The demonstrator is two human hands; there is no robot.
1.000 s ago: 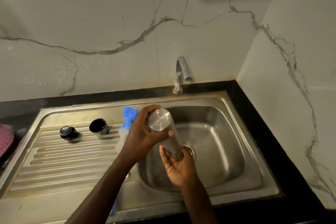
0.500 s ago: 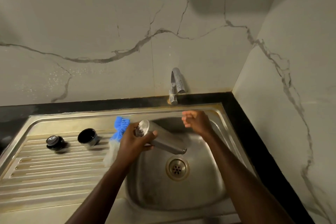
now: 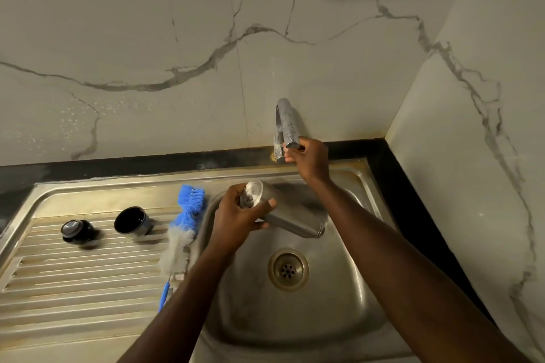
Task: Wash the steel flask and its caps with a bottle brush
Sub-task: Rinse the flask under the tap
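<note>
My left hand [image 3: 236, 219] grips the base end of the steel flask [image 3: 290, 218], which lies tilted over the sink basin with its mouth pointing right and down. My right hand [image 3: 309, 160] is at the tap [image 3: 284, 127], its fingers curled round the tap's handle. No water shows at the spout. The bottle brush [image 3: 184, 230], with blue and white bristles, lies on the drainboard beside the basin. Two caps stand on the drainboard: a black stopper cap [image 3: 75, 230] at the left and a dark cup cap [image 3: 132, 221] to its right.
The steel sink [image 3: 348, 289] has a drain [image 3: 288, 269] at the middle of the basin and a ribbed drainboard [image 3: 73, 280] on the left. Marble walls close in behind and on the right, with a black counter strip [image 3: 413, 200] along them.
My right hand rose from beneath the flask to the tap and took hold of its handle. The flask tipped from nearly upright to lying tilted in my left hand.
</note>
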